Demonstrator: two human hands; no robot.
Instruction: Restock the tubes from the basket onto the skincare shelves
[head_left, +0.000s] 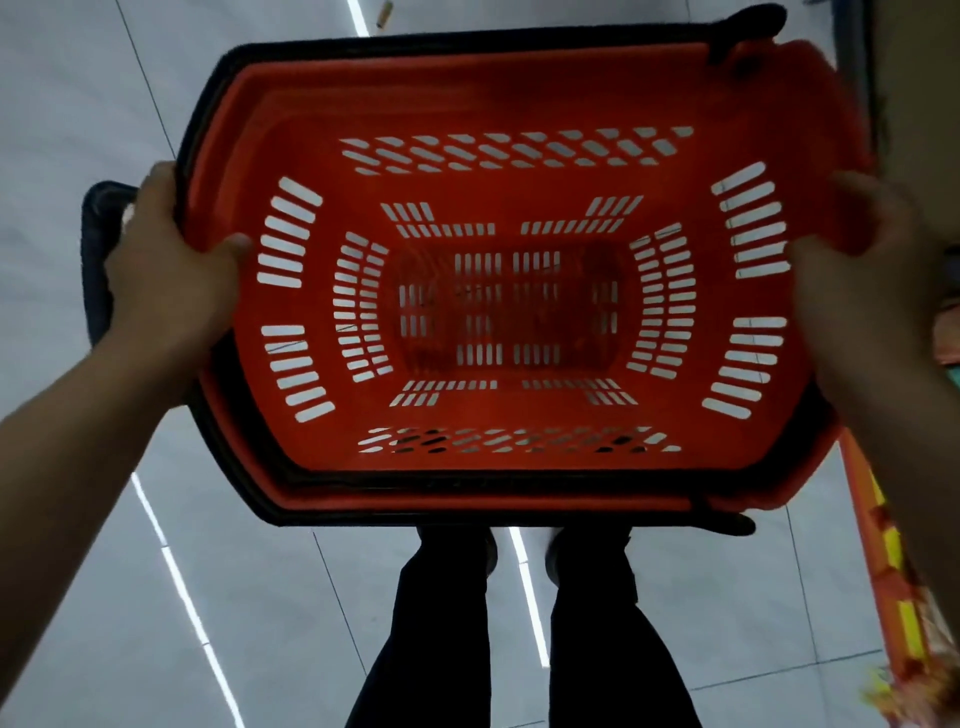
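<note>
Holding: left hand (171, 280) and right hand (852, 291) each grasp an end rim of the red slotted plastic basket (498, 104).
Tubes: none visible inside.
Risk: blurred right grip may slip, tipping it.

**No text to be read**

Nothing legible shows anywhere in the head view. The red basket (493, 98) shows only plain plastic and slotted walls, with no lettering, logo or number to make out. The yellow-and-orange strip (894, 571) at the right edge may carry print, but it is too blurred to tell.
</note>
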